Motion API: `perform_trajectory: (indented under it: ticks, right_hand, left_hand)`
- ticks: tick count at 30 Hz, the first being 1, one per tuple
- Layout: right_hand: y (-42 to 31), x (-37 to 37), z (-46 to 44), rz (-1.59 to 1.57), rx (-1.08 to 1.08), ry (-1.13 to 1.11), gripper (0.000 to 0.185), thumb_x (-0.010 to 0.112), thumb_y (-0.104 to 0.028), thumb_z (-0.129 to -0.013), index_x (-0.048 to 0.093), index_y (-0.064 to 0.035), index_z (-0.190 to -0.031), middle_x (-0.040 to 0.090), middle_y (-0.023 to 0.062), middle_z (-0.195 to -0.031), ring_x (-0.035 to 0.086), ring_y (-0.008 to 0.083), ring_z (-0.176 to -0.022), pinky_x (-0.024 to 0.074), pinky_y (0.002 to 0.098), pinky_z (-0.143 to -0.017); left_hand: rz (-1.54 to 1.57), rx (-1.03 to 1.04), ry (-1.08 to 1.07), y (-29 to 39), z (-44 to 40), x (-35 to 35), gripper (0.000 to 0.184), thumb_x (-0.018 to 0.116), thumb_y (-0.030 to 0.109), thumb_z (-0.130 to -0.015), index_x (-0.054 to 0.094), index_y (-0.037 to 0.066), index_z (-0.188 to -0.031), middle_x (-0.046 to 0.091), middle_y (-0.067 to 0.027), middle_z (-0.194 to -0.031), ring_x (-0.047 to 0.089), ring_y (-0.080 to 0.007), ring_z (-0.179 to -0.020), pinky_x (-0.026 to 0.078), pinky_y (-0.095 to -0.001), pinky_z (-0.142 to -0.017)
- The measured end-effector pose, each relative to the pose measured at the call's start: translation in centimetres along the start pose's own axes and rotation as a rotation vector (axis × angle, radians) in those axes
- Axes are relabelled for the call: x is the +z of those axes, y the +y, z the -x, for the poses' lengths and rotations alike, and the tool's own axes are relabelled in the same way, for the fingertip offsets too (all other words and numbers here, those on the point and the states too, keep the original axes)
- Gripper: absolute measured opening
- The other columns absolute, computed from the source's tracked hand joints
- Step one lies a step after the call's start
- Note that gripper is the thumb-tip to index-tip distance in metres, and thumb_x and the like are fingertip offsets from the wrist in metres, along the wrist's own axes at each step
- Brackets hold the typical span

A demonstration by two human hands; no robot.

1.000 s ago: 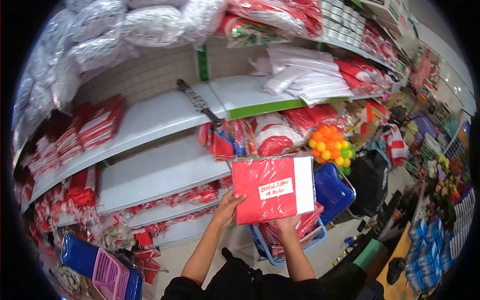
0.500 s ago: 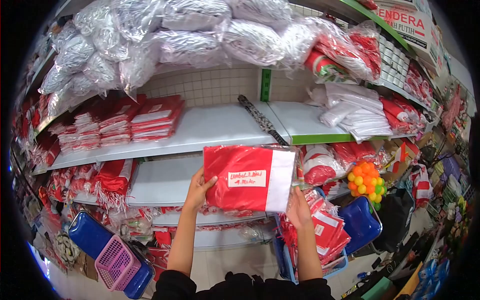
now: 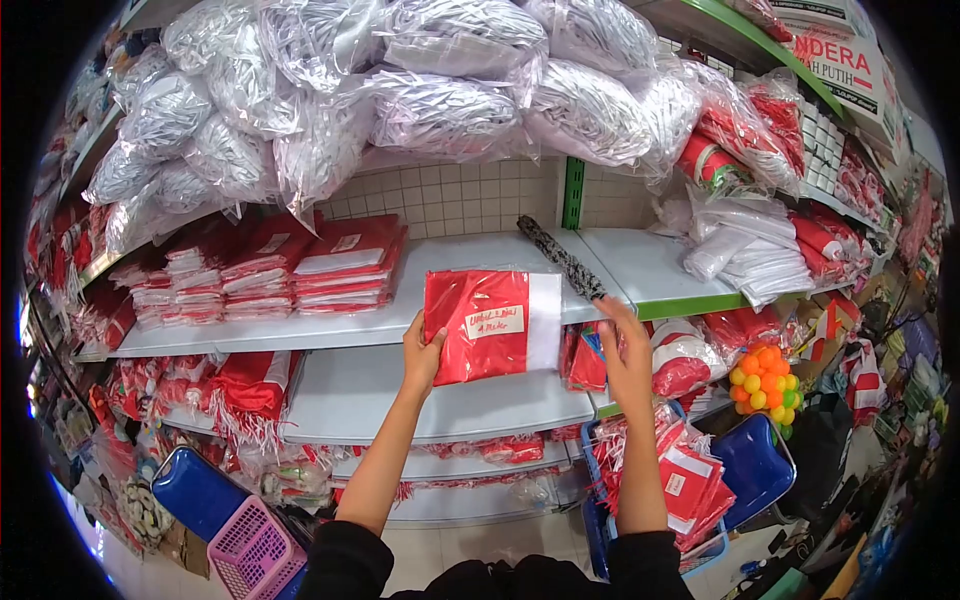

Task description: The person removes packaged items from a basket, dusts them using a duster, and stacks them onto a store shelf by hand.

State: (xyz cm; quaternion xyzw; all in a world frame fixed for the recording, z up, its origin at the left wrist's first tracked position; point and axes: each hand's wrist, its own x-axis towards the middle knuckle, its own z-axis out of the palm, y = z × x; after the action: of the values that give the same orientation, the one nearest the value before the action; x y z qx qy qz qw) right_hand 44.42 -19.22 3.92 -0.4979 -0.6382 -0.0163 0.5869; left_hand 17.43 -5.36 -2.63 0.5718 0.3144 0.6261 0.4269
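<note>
My left hand (image 3: 424, 352) grips the left edge of a packaged red-and-white flag (image 3: 480, 350), a flat folded cloth in clear plastic with a handwritten label. The pack is held up in front of the shelf. To its right, my right hand (image 3: 628, 358) is raised with fingers apart and holds nothing. Its fingertips are near the lower end of a black-and-white speckled strip (image 3: 560, 257) lying on the shelf; whether they touch it I cannot tell. Stacks of similar red-and-white packs (image 3: 345, 262) lie on the same shelf at left.
Bulging clear bags of white strips (image 3: 445, 110) fill the upper shelf. Below my right arm, a blue basket (image 3: 705, 555) holds more red packs. A pink basket (image 3: 255, 545) stands at lower left. White plastic packs (image 3: 745, 250) and orange-yellow balls (image 3: 765, 380) are at right.
My right hand has left the pack's right side and risen to the right. The left hand still holds the pack, now slightly higher in view. The view has shifted, moving the shelves right and down.
</note>
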Motion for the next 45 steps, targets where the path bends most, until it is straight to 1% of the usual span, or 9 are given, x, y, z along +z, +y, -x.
perform_trajectory:
  ticks: [3, 6, 15, 21, 25, 32, 38, 42, 45]
  right_hand:
    - [1.0, 1.0, -3.2, 0.543, -0.148, 0.138, 0.034, 0.060, -0.012, -0.080, 0.054, -0.0045, -0.113, 0.051, 0.0232, -0.117, 0.044, 0.0364, -0.116, 0.0375, 0.0437, -0.095]
    - [2.7, 1.9, -5.1, 0.786, 0.204, -0.193, 0.046, 0.061, -0.012, -0.078, 0.046, -0.0022, -0.120, 0.052, 0.0237, -0.116, 0.049, 0.0366, -0.110, 0.0423, 0.0489, -0.085]
    - [7.2, 2.8, -3.2, 0.554, 0.381, -0.179, 0.043, 0.056, -0.024, -0.084, 0.043, 0.0053, -0.113, 0.061, 0.0285, -0.082, 0.059, 0.0442, -0.079, 0.0456, 0.0508, -0.070]
    - [9.3, 3.4, 3.5, 0.152, 0.351, 0.076, 0.047, 0.053, -0.034, -0.090, 0.047, 0.0078, -0.109, 0.061, 0.0274, -0.086, 0.059, 0.0423, -0.081, 0.0452, 0.0458, -0.072]
    - [6.4, 6.3, 10.1, -0.202, 0.603, -0.052, 0.069, 0.052, -0.027, -0.090, 0.017, 0.0109, -0.136, 0.037, 0.0327, -0.132, 0.038, 0.0382, -0.124, 0.0286, 0.0374, -0.103]
    - [6.4, 10.3, 17.1, -0.240, 0.181, -0.522, 0.046, 0.050, -0.012, -0.085, 0.037, 0.0092, -0.124, 0.056, 0.0094, -0.068, 0.052, 0.0190, -0.049, 0.0456, 0.0304, -0.048]
    - [4.9, 10.4, 14.1, -0.702, 0.657, -0.213, 0.008, 0.047, -0.006, -0.085, 0.041, -0.0046, -0.080, 0.045, 0.0025, -0.053, 0.041, 0.0087, -0.038, 0.0333, 0.0248, -0.033]
    - [3.6, 9.2, 12.7, -0.520, 0.466, -0.645, 0.012, 0.053, -0.011, -0.081, 0.046, -0.0021, -0.086, 0.049, 0.0033, -0.054, 0.045, 0.0095, -0.041, 0.0367, 0.0270, -0.037]
    - [3.4, 9.9, 11.9, -0.786, 0.701, -0.324, 0.010, 0.048, -0.009, -0.084, 0.044, -0.0032, -0.092, 0.045, 0.0020, -0.054, 0.042, 0.0092, -0.040, 0.0359, 0.0251, -0.035]
  left_hand:
    - [-0.029, -0.020, 0.021, 0.3, -0.3, 0.6, 0.040, 0.052, -0.007, -0.084, 0.046, -0.002, -0.124, 0.056, -0.0115, -0.119, 0.054, -0.0163, -0.107, 0.042, -0.0280, -0.092]
    - [-0.007, -0.063, 0.051, 1.0, 0.1, 1.0, 0.041, 0.052, -0.008, -0.084, 0.046, -0.002, -0.124, 0.056, -0.0112, -0.119, 0.054, -0.0163, -0.106, 0.042, -0.0281, -0.092]
    - [0.214, -0.132, 0.140, 1.0, 0.5, 2.2, 0.038, 0.050, -0.008, -0.085, 0.046, -0.003, -0.123, 0.058, -0.0121, -0.116, 0.057, -0.0173, -0.102, 0.045, -0.0287, -0.088]
    - [0.212, -0.124, 0.176, 0.7, 0.6, 2.6, 0.036, 0.049, -0.007, -0.086, 0.046, -0.003, -0.121, 0.059, -0.0127, -0.112, 0.058, -0.0170, -0.099, 0.045, -0.0287, -0.086]
    - [0.215, -0.200, 0.167, 1.2, 0.5, 2.4, 0.042, 0.049, -0.007, -0.085, 0.041, -0.001, -0.126, 0.056, -0.0135, -0.116, 0.057, -0.0191, -0.102, 0.046, -0.0313, -0.089]
    - [0.451, -0.318, 0.008, 1.9, 0.4, 0.7, 0.048, 0.044, -0.006, -0.085, 0.035, 0.001, -0.132, 0.052, -0.0139, -0.122, 0.055, -0.0224, -0.108, 0.045, -0.0358, -0.094]
    - [0.525, -0.351, -0.030, 2.6, 0.4, 0.2, 0.050, 0.041, -0.008, -0.086, 0.031, 0.001, -0.135, 0.047, -0.0156, -0.128, 0.052, -0.0228, -0.112, 0.044, -0.0348, -0.096]
    - [0.475, -0.352, -0.049, 2.5, 0.3, -0.1, 0.051, 0.042, -0.008, -0.087, 0.031, 0.002, -0.135, 0.047, -0.0134, -0.128, 0.052, -0.0219, -0.113, 0.043, -0.0339, -0.097]
    - [0.470, -0.315, -0.038, 2.6, 0.4, 0.2, 0.050, 0.042, -0.009, -0.087, 0.032, 0.002, -0.135, 0.047, -0.0122, -0.128, 0.052, -0.0213, -0.113, 0.044, -0.0336, -0.096]
